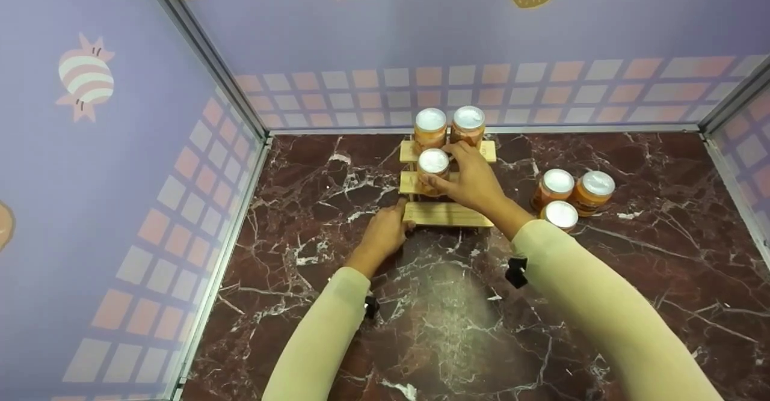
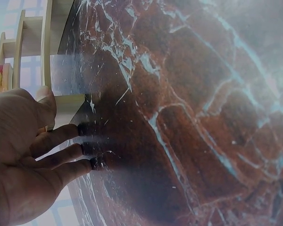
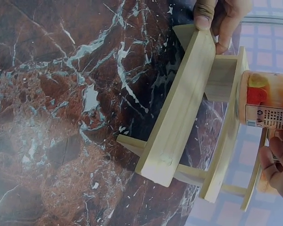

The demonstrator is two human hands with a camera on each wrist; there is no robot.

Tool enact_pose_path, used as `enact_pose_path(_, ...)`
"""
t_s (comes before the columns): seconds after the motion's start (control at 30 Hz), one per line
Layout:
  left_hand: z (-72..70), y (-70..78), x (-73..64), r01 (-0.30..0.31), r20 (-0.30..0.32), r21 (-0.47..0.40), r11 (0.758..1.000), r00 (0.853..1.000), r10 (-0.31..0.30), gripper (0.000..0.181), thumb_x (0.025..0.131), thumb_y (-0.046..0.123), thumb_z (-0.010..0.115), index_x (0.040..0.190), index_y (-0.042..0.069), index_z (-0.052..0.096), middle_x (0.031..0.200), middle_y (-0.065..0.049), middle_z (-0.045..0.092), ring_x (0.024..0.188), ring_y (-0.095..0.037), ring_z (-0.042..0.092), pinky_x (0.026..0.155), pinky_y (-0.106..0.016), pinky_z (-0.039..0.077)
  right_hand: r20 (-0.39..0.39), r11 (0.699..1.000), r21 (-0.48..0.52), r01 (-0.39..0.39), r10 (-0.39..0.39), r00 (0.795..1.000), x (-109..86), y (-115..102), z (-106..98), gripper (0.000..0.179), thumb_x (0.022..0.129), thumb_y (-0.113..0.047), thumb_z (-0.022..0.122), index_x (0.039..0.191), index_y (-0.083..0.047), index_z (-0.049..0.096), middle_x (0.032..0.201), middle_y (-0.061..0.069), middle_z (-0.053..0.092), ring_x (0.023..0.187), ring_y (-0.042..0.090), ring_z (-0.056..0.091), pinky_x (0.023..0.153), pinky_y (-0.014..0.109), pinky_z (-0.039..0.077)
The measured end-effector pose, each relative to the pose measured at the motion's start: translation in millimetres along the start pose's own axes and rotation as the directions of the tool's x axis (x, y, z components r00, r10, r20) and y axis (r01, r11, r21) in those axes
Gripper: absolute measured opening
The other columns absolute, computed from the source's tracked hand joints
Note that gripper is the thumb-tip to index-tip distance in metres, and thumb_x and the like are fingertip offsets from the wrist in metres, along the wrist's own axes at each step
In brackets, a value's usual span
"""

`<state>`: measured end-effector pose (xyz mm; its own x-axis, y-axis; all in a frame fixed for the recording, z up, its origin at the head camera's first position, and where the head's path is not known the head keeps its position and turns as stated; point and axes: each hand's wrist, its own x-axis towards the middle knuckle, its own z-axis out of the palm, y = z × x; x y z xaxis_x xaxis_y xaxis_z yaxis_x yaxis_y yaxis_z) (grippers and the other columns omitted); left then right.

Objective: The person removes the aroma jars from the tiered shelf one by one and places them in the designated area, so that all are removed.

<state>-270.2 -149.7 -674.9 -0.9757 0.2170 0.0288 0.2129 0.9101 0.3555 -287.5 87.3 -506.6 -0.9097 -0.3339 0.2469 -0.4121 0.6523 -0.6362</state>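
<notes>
A three-step wooden rack (image 1: 448,214) stands near the back wall. My right hand (image 1: 475,178) grips an orange-labelled can with a silver lid (image 1: 433,162) on the middle step, thumb at its near side. The right wrist view shows this can (image 3: 266,101) upright on the step's board, its printed label facing out. At the rack's front left corner, my left hand (image 1: 388,229) pinches the end of the lowest step, thumb on top. Its other fingers reach toward the tabletop in the left wrist view. Two similar cans (image 1: 431,127) (image 1: 468,125) stand side by side on the top step.
Right of the rack, three more silver-lidded cans (image 1: 557,187) stand grouped on the dark red marbled table (image 1: 325,329). Patterned purple panels (image 1: 385,34) enclose the table at the back and both sides.
</notes>
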Motion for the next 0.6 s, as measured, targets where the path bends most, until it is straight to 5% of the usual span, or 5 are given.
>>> enact_pose_path(0.27, 1.1, -0.7, 1.2, -0.022, -0.023, 0.015, 1.000, 0.999, 0.023, 0.061, 0.105, 0.042, 0.076, 0.156, 0.015, 0.056, 0.122, -0.012, 0.080, 0.112, -0.039, 0.078, 0.099, -0.055, 0.064, -0.016, 1.000, -0.007, 0.025, -0.025, 1.000, -6.8, 2, -5, 0.064, 0.092, -0.040, 0.091, 0.138, -0.002, 0.068, 0.134, 0.018, 0.072, 0.130, 0.042, 0.065, 0.115, 0.059, 0.052)
enact_pose_path(0.47, -3.7, 2.9, -0.2, 0.011, 0.012, -0.047, 0.999, 1.000, -0.011, 0.062, 0.106, 0.041, 0.075, 0.158, 0.013, 0.054, 0.129, -0.016, 0.079, 0.119, -0.042, 0.076, 0.104, -0.059, 0.061, -0.031, 0.996, -0.054, 0.075, -0.077, 0.997, -12.1, 8, -10, 0.070, 0.088, -0.044, 0.094, 0.139, -0.003, 0.070, 0.134, 0.016, 0.074, 0.132, 0.041, 0.066, 0.133, 0.058, 0.038)
enact_pose_path(0.6, -14.4, 9.8, -6.9, 0.018, 0.014, -0.054, 0.998, 1.000, -0.017, 0.061, 0.107, 0.040, 0.074, 0.156, 0.011, 0.054, 0.130, -0.019, 0.078, 0.121, -0.044, 0.075, 0.106, -0.058, 0.061, -0.040, 0.993, -0.067, 0.102, -0.105, 0.994, -17.4, 11, -15, 0.069, 0.086, -0.044, 0.096, 0.136, -0.004, 0.071, 0.132, 0.015, 0.075, 0.123, 0.041, 0.067, 0.120, 0.057, 0.048)
